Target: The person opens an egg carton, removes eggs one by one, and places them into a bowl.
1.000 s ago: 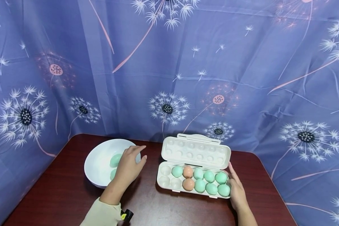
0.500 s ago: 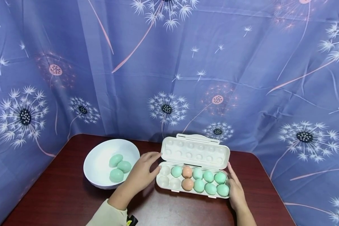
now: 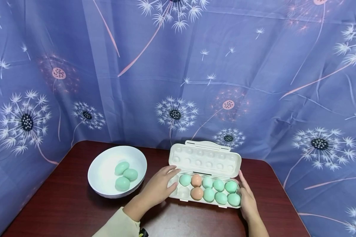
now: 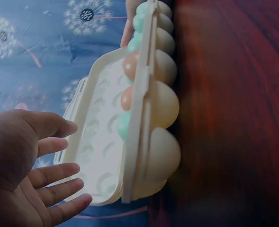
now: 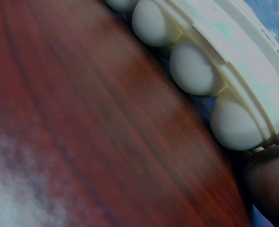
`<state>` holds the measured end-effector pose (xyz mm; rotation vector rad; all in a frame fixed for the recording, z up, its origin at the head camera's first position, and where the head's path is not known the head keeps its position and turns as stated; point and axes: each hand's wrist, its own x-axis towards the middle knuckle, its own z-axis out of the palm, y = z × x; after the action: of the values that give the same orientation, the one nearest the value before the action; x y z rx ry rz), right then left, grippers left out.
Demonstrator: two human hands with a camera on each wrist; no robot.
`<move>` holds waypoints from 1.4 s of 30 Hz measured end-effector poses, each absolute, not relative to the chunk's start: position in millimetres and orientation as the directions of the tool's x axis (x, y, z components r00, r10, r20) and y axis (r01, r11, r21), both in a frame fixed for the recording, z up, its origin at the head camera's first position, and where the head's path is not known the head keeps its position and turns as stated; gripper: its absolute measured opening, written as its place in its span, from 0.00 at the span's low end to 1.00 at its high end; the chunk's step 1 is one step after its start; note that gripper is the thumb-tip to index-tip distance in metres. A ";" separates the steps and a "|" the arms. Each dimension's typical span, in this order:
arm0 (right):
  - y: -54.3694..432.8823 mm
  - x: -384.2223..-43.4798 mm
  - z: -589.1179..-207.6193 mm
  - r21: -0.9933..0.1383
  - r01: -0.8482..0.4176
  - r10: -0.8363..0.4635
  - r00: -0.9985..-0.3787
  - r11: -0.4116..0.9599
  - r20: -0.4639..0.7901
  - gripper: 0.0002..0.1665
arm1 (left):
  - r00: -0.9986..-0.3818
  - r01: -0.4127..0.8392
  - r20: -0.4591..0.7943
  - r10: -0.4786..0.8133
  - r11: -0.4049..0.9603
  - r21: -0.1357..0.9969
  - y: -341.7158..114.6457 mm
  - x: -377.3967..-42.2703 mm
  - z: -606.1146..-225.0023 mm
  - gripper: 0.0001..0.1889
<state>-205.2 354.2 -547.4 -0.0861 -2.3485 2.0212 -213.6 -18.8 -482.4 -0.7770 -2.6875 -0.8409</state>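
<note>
An open, hinged white plastic egg carton (image 3: 184,192) sits on a glossy reddish-brown table (image 3: 210,223), holding seven smooth green eggs (image 3: 209,195) and two orange ones (image 3: 197,193). At its left end, the left hand (image 3: 158,187) has loosely spread fingers, gripping nothing; the right hand (image 3: 248,200) touches the other end, index finger straight (whether the rest grip, I cannot tell). Three more green eggs (image 3: 122,183) lie in a round white bowl (image 3: 102,168). Only the wrist views reveal the carton's bulging, rounded cup undersides (image 4: 165,151).
</note>
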 end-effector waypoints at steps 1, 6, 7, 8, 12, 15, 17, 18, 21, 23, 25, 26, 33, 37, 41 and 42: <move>354.2 -205.2 -547.5 -0.989 0.013 0.068 -0.998 0.148 -0.003 0.43 | -0.831 0.555 0.355 0.429 0.691 0.463 -16.6 -214.5 -483.6 0.24; 354.5 -205.5 -547.2 -0.988 0.038 0.081 -0.996 0.151 -0.026 0.44 | -0.803 0.593 0.391 0.449 0.669 0.449 -5.2 -220.9 -490.5 0.21; 354.6 -205.3 -547.0 -0.988 0.047 0.086 -0.996 0.149 -0.034 0.45 | -0.798 0.600 0.398 0.453 0.667 0.443 -2.6 -222.9 -491.8 0.21; 354.9 -205.0 -547.0 -0.987 0.054 0.090 -0.995 0.150 -0.041 0.45 | -0.794 0.604 0.400 0.458 0.669 0.433 -0.3 -224.6 -493.0 0.21; 356.0 -203.8 -548.3 -0.986 0.050 0.091 -0.995 0.159 -0.036 0.45 | -0.781 0.619 0.395 0.483 0.680 0.392 8.5 -230.9 -496.7 0.21; 356.1 -203.2 -549.7 -0.987 0.036 0.074 -0.997 0.160 -0.025 0.44 | -0.775 0.626 0.388 0.499 0.688 0.367 13.6 -233.3 -499.2 0.22; 355.6 -203.2 -550.2 -0.987 0.035 0.070 -0.997 0.159 -0.024 0.44 | -0.770 0.632 0.384 0.510 0.694 0.346 16.4 -234.3 -500.6 0.22; 355.3 -203.4 -550.6 -0.987 0.039 0.071 -0.997 0.159 -0.028 0.44 | -0.769 0.632 0.382 0.513 0.697 0.337 17.5 -234.5 -501.2 0.22; 353.6 -203.8 -550.9 -0.986 0.047 0.074 -0.997 0.161 -0.035 0.44 | -0.767 0.632 0.381 0.516 0.709 0.312 19.5 -234.9 -502.6 0.22; 352.5 -204.1 -551.2 -0.987 0.051 0.077 -0.996 0.155 -0.039 0.45 | -0.766 0.632 0.385 0.515 0.715 0.299 20.2 -235.4 -503.9 0.22; 351.8 -204.1 -551.5 -0.988 0.047 0.076 -0.996 0.149 -0.037 0.46 | -0.763 0.633 0.393 0.513 0.715 0.296 20.6 -236.6 -505.5 0.21; 351.6 -204.1 -551.5 -0.989 0.047 0.076 -0.996 0.144 -0.036 0.46 | -0.763 0.633 0.396 0.510 0.713 0.302 20.9 -237.2 -506.0 0.21; 352.5 -205.3 -549.8 -0.988 0.034 0.071 -0.997 0.151 -0.024 0.45 | -0.788 0.607 0.402 0.466 0.701 0.376 23.9 -244.6 -509.0 0.19; 353.9 -206.3 -548.8 -0.987 0.024 0.065 -0.998 0.159 -0.014 0.44 | -0.793 0.600 0.406 0.454 0.699 0.390 25.2 -246.7 -509.9 0.19; 355.5 -206.3 -548.9 -0.988 0.004 0.066 -0.998 0.155 0.007 0.44 | -0.802 0.589 0.380 0.461 0.715 0.376 27.8 -248.6 -512.7 0.19; 356.0 -206.2 -549.2 -0.988 -0.002 0.067 -0.998 0.155 0.012 0.44 | -0.806 0.584 0.369 0.463 0.722 0.371 28.6 -248.9 -513.7 0.19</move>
<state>-206.2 356.0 -549.2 -0.0659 -2.3463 2.0076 -248.9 28.6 -513.7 -0.8299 -2.6772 -0.7006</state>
